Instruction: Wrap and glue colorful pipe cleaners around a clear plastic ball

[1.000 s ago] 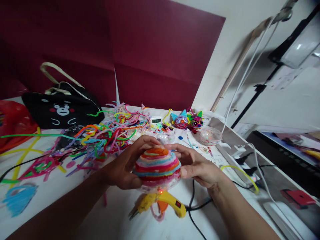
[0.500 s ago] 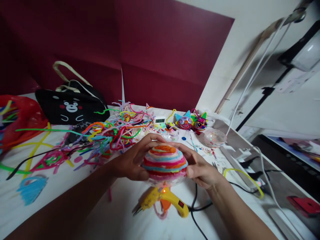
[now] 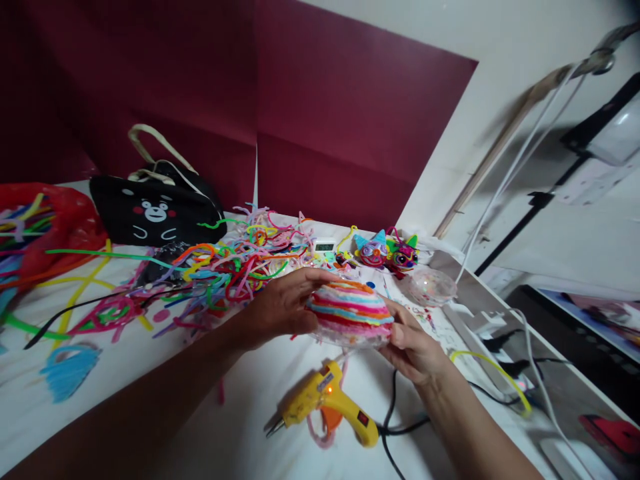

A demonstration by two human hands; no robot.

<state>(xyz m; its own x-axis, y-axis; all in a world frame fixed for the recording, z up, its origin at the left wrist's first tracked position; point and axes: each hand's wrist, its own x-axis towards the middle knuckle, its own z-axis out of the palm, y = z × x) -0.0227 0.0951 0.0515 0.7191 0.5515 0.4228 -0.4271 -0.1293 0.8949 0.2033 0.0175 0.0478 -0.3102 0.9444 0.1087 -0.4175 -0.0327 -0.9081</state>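
Between my two hands is a clear plastic bowl [image 3: 350, 313], turned upside down and wound with striped bands of pipe cleaner in orange, pink, blue and white. My left hand [image 3: 286, 307] wraps its left side, thumb at the front. On the right edge, my right hand [image 3: 407, 337] grips with the thumb in front; its other fingers are mostly hidden behind. The bowl is tilted and held above the white table. Just below it, a yellow glue gun [image 3: 325, 403] with a lit orange light lies with its nozzle to the left.
A heap of pipe cleaners [image 3: 240, 257] spreads behind my left arm, near a black bag [image 3: 155, 213] and a red plastic bag [image 3: 75, 220]. Back right stand two decorated cat-like figures [image 3: 373, 250] and another clear bowl [image 3: 434, 288]. The black cable [image 3: 393, 427] runs beside my right forearm.
The bowl has tipped and moved slightly right and away from the glue gun, which shows more fully. Both hands keep their hold. The whole view has shifted a little.
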